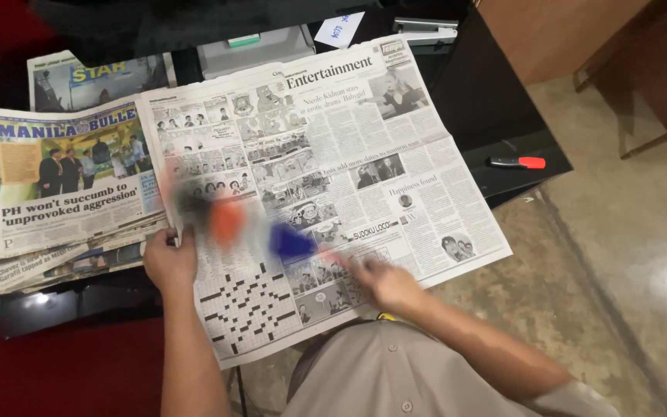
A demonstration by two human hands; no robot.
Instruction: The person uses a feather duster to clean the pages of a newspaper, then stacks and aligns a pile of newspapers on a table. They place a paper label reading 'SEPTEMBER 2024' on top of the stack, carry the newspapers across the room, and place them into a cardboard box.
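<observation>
An open newspaper (364,154) lies spread over a black table (496,116). My left hand (169,261) pinches the paper's left edge near a crossword page. On the paper's lower middle my right hand (384,284) is smeared by motion, its fingers pointing left. Just left of it, blurred shapes streak over the page: a blue one (291,241), an orange one (228,220) and a dark one (191,202). What they are and whether my right hand holds anything cannot be made out.
A stack of folded newspapers (63,185) lies at the left. A marker with a red cap (517,162) rests on the table's right side. A grey device (256,50), a paper note (339,29) and a silver object (424,31) sit at the back. Wooden furniture (580,31) stands on the concrete floor (619,255).
</observation>
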